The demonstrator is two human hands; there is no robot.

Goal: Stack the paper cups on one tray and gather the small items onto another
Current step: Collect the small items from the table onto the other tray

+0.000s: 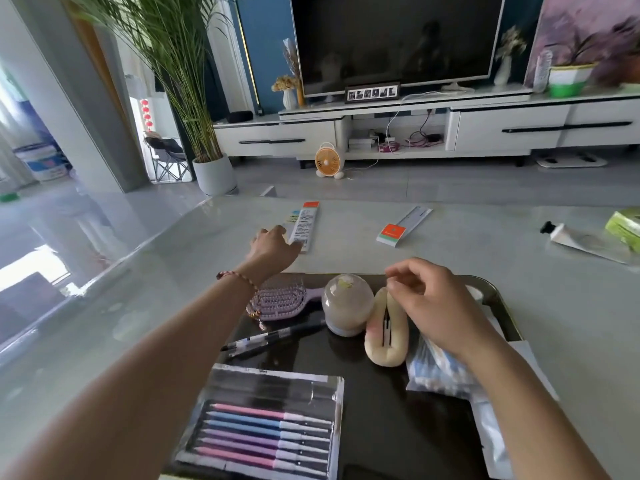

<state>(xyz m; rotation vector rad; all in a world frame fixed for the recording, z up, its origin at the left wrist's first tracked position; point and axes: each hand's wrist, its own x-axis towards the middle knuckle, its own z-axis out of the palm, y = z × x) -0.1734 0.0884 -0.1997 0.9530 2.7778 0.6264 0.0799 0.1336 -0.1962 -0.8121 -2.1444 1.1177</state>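
Observation:
A dark tray (498,292) lies in front of me on the grey table. It holds a lilac hairbrush (284,299), a black pen (273,337), a small domed jar (347,304), a cream hair clip (386,332), a bag of cotton swabs (438,372) and a pack of coloured pens (266,429). My left hand (273,249) reaches past the tray and touches the near end of a long white box with an orange end (306,223). My right hand (431,304) hovers over the hair clip with loosely curled fingers, holding nothing. No paper cups are in view.
A second long box with an orange end (403,225) lies farther right on the table. A white tube with a black cap (575,239) and a green pack (625,226) lie at the right edge. Beyond the table are a TV stand, a small fan (327,161) and a potted plant.

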